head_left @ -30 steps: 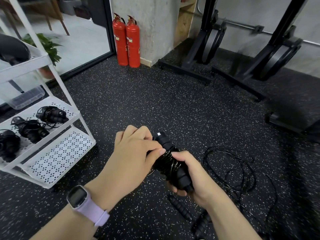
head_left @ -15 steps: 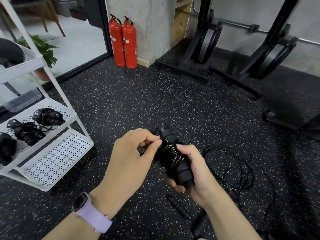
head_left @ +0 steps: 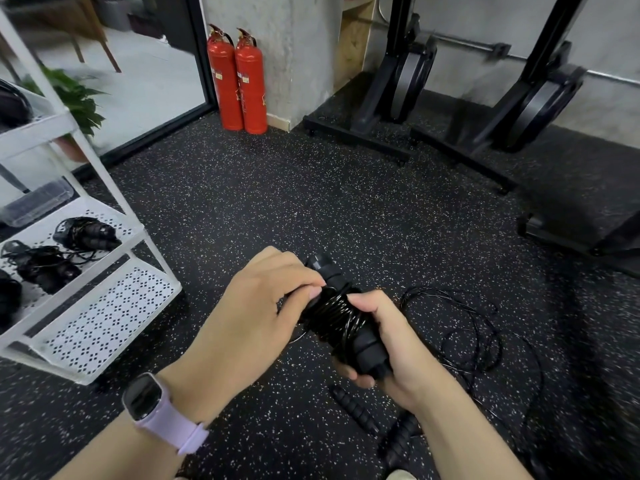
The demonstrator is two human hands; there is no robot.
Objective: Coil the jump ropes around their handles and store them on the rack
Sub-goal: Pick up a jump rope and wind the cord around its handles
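My right hand [head_left: 384, 344] grips a pair of black jump rope handles [head_left: 341, 317] with black cord wound tightly round their middle. My left hand [head_left: 256, 306] has its fingers curled against the coil, pinching the cord at its upper left side. A loose black jump rope [head_left: 460, 327] lies tangled on the floor to the right, its two handles [head_left: 356, 407] below my hands. The white rack [head_left: 86, 317] stands at the left; several coiled ropes [head_left: 86, 233] lie on its middle shelf.
Two red fire extinguishers [head_left: 239, 81] stand by a concrete pillar at the back. Black exercise machines [head_left: 408, 84] line the far wall on the right. A potted plant [head_left: 76, 98] sits behind the rack. The floor is speckled black rubber.
My hands and the coiled handles have stayed close together in front of me. The left fingers have shifted along the coil, from beside its top to pressing on the wound cord.
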